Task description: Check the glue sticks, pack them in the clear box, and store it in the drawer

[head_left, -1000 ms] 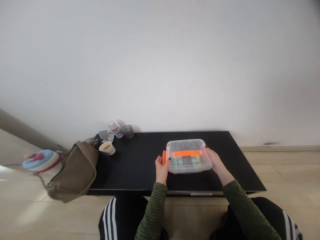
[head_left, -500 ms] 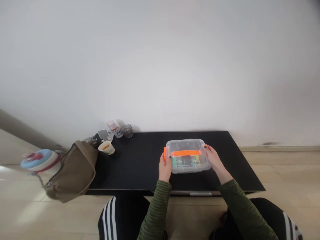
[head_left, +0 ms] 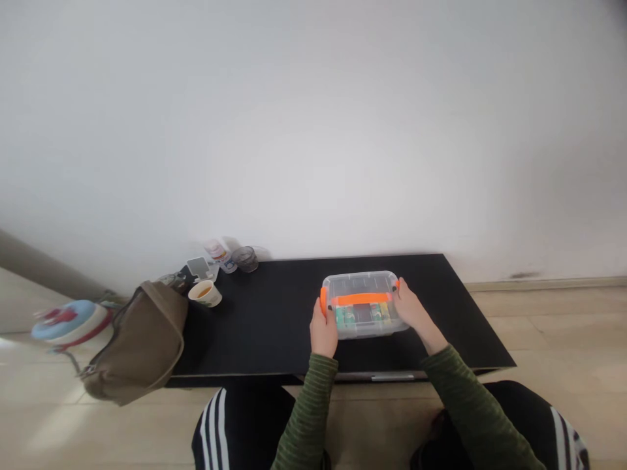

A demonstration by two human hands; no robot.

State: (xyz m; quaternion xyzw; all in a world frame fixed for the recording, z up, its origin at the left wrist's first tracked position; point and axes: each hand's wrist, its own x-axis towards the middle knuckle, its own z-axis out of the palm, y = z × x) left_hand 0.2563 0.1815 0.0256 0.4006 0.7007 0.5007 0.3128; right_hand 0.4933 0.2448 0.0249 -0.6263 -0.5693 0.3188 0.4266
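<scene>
A clear plastic box (head_left: pixel 361 288) with an orange handle on its lid and orange side clasps rests on the low black table (head_left: pixel 274 313). Small colourful items show through its front wall. My left hand (head_left: pixel 322 329) is pressed against the box's left end, over the orange clasp. At the box's right end my right hand (head_left: pixel 410 309) grips the side, fingers curled on the other clasp.
At the table's left end stand a paper cup of brown drink (head_left: pixel 204 293), a phone (head_left: pixel 198 266), a small bottle (head_left: pixel 217 252) and a dark glass (head_left: pixel 245 258). An olive bag (head_left: pixel 140 343) leans against the table's left end, with a blue-red round object (head_left: pixel 68 322) beyond it.
My left hand has moved in from beside the box onto its left clasp, and my right hand has closed tighter against the right end. The view drifted slightly.
</scene>
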